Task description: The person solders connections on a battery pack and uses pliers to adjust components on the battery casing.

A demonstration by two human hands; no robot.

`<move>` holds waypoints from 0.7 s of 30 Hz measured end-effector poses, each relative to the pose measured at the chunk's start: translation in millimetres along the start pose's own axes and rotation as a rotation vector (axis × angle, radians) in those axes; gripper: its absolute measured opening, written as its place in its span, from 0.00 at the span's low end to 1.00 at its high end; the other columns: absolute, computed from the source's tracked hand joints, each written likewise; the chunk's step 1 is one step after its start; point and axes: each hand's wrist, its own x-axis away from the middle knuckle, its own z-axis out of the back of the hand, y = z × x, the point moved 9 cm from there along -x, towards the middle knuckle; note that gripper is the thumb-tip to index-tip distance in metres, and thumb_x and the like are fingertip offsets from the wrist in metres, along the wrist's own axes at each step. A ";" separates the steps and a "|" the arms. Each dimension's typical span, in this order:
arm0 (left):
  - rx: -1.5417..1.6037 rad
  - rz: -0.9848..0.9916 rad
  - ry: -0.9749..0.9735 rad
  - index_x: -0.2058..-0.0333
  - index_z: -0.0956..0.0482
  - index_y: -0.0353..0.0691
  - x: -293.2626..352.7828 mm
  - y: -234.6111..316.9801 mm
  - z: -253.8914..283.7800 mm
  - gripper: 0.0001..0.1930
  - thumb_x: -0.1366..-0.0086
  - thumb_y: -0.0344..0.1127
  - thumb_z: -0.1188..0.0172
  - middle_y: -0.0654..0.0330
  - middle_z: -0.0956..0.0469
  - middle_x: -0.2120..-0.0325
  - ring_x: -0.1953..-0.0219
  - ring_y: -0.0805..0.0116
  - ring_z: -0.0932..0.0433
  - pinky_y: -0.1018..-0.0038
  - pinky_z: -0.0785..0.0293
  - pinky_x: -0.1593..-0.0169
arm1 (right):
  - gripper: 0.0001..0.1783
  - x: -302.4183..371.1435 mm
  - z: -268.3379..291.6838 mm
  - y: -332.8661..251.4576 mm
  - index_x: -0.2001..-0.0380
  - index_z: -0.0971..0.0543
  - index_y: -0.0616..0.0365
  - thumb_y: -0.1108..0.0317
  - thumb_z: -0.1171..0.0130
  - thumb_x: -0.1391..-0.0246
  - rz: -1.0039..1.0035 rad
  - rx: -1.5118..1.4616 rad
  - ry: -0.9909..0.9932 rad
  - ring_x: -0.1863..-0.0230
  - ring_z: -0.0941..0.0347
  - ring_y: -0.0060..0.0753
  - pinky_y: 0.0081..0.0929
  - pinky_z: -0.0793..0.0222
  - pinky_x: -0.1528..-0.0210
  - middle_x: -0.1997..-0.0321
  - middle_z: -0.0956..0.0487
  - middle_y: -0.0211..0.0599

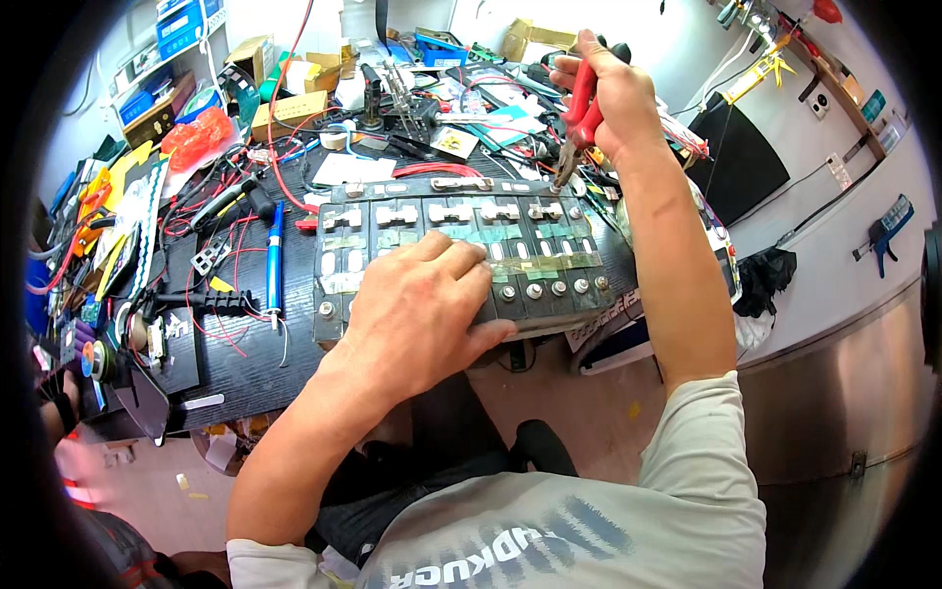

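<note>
Lettering (479, 560) in white crosses our pale grey shirt (589, 510) at six o'clock. Palm down with fingers loosely curved, our left hand (422, 304) lies on the black battery pack (520, 270) at the dial's centre, studded with silvery metal links and glossy tape, while our right hand (623, 98), at one o'clock, wraps round red-handled metal pliers (586, 126), nose at the pack's far edge.

Battery pack (510, 250) on bench (240, 368); slim tool (275, 260) left; carton (289, 115) behind, leftward
</note>
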 end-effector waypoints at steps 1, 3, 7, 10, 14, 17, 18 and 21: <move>0.002 -0.003 0.003 0.57 0.12 0.35 -0.6 0.6 0.2 0.26 0.44 0.51 0.19 0.57 0.12 0.51 0.52 0.57 0.15 0.62 0.16 0.48 | 0.29 -1.8 4.3 1.3 0.44 0.21 0.65 0.49 0.28 0.31 -0.024 -0.027 0.010 0.55 0.14 0.37 0.36 0.22 0.64 0.53 0.14 0.45; 0.007 -0.008 0.011 0.57 0.12 0.35 -1.3 1.1 0.9 0.26 0.45 0.51 0.18 0.57 0.12 0.51 0.51 0.56 0.15 0.62 0.16 0.48 | 0.30 -0.1 11.7 2.6 0.43 0.21 0.65 0.49 0.28 0.32 -0.029 -0.078 0.050 0.54 0.14 0.39 0.40 0.22 0.63 0.52 0.13 0.47; 0.007 -0.009 0.015 0.58 0.11 0.36 -0.7 0.7 1.6 0.25 0.46 0.50 0.18 0.57 0.12 0.51 0.51 0.56 0.15 0.61 0.16 0.48 | 0.33 -1.4 13.4 5.1 0.39 0.23 0.67 0.51 0.27 0.33 -0.028 -0.139 -0.003 0.51 0.14 0.43 0.41 0.22 0.62 0.47 0.14 0.53; 0.008 -0.009 0.017 0.58 0.11 0.36 -1.5 0.8 1.9 0.25 0.46 0.49 0.17 0.57 0.12 0.51 0.51 0.56 0.15 0.61 0.16 0.48 | 0.32 -11.7 14.9 8.6 0.39 0.24 0.65 0.50 0.28 0.32 -0.033 -0.119 -0.046 0.44 0.15 0.49 0.42 0.20 0.59 0.41 0.16 0.55; 0.010 -0.009 0.023 0.58 0.11 0.36 -1.0 0.5 1.5 0.25 0.46 0.49 0.17 0.57 0.12 0.51 0.52 0.56 0.15 0.61 0.16 0.49 | 0.29 -8.2 14.1 7.7 0.41 0.23 0.61 0.49 0.28 0.31 -0.036 -0.109 0.001 0.45 0.13 0.50 0.42 0.20 0.61 0.42 0.16 0.54; 0.013 -0.005 0.027 0.58 0.11 0.36 -1.7 1.8 2.2 0.25 0.46 0.49 0.17 0.57 0.12 0.51 0.52 0.56 0.15 0.61 0.16 0.49 | 0.21 -7.8 23.5 9.0 0.48 0.20 0.59 0.54 0.29 0.31 -0.048 -0.179 0.056 0.58 0.14 0.43 0.41 0.20 0.62 0.56 0.15 0.45; 0.015 -0.005 0.028 0.58 0.11 0.36 -2.2 2.4 2.8 0.25 0.47 0.49 0.17 0.57 0.12 0.51 0.52 0.56 0.15 0.61 0.16 0.49 | 0.19 -4.5 28.5 8.3 0.50 0.19 0.59 0.55 0.29 0.31 -0.031 -0.189 0.078 0.61 0.15 0.40 0.40 0.20 0.63 0.60 0.16 0.42; 0.007 -0.012 0.030 0.58 0.11 0.36 -1.2 2.4 3.0 0.25 0.47 0.49 0.17 0.58 0.12 0.52 0.52 0.56 0.14 0.61 0.16 0.49 | 0.15 21.7 18.7 -4.9 0.64 0.19 0.59 0.59 0.26 0.33 0.115 -0.274 0.071 0.79 0.26 0.28 0.26 0.30 0.77 0.75 0.21 0.33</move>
